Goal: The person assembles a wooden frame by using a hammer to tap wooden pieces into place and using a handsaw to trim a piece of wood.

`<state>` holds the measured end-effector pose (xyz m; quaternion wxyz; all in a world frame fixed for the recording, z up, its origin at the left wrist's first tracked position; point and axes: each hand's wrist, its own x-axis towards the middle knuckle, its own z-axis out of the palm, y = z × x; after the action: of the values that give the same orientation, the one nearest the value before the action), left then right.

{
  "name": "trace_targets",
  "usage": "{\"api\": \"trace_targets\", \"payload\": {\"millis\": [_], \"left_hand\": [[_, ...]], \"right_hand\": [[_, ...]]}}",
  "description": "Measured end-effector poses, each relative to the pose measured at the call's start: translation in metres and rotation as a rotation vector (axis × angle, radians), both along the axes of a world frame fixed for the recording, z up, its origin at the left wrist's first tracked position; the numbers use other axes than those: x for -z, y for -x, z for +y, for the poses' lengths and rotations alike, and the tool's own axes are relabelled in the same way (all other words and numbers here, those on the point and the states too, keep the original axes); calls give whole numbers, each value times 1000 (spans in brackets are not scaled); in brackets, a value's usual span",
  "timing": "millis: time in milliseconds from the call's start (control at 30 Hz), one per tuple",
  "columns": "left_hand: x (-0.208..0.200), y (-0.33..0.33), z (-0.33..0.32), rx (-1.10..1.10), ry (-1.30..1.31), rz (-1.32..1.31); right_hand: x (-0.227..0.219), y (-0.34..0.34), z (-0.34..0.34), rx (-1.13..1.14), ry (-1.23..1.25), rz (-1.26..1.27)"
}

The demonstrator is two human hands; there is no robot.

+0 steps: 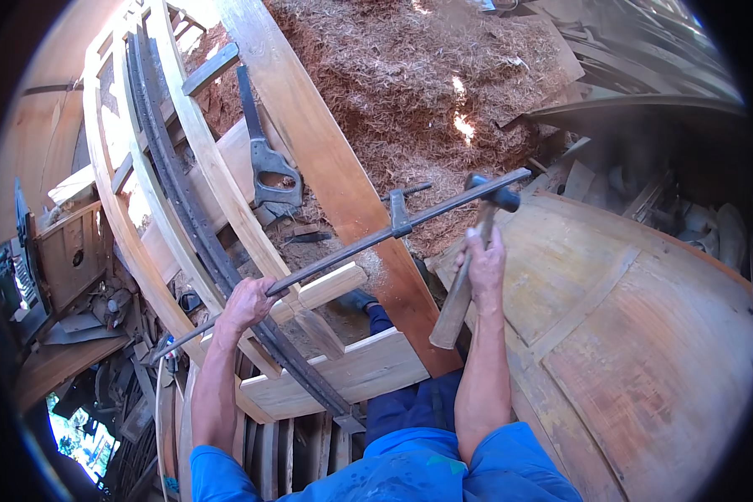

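My left hand (249,303) is closed around a long metal bar clamp (335,256), which slants up to the right across a wooden frame (217,171) and a wide plank (330,159). A sliding jaw (400,214) sits on the bar, right of its middle. In my right hand (484,266) is a hammer (453,308) with a wooden handle, its dark head up beside the bar's far right end. Whether head and bar touch, I cannot tell. Another dark metal bar (188,197) lies lengthwise along the frame, under my left hand's bar.
A handsaw (272,177) with a grey handle lies between frame and plank. Wood shavings (402,92) heap up beyond. Large wooden panels (619,335) lie at the right. Scrap wood and clutter (109,314) fill the left. A short pale board (343,381) crosses near my legs.
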<state>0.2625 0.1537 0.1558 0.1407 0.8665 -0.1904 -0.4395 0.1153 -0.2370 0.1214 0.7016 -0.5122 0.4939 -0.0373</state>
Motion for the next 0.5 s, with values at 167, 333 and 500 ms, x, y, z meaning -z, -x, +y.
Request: {"api": "trace_targets", "payload": {"millis": [167, 333, 500], "left_hand": [[2, 5, 0, -3, -3, 13], [2, 2, 10, 19, 11, -2], [5, -1, 4, 45, -31, 10]], "right_hand": [[11, 21, 11, -517, 87, 41], [-15, -5, -10, -153, 71, 120], [1, 5, -26, -140, 159, 95]]}}
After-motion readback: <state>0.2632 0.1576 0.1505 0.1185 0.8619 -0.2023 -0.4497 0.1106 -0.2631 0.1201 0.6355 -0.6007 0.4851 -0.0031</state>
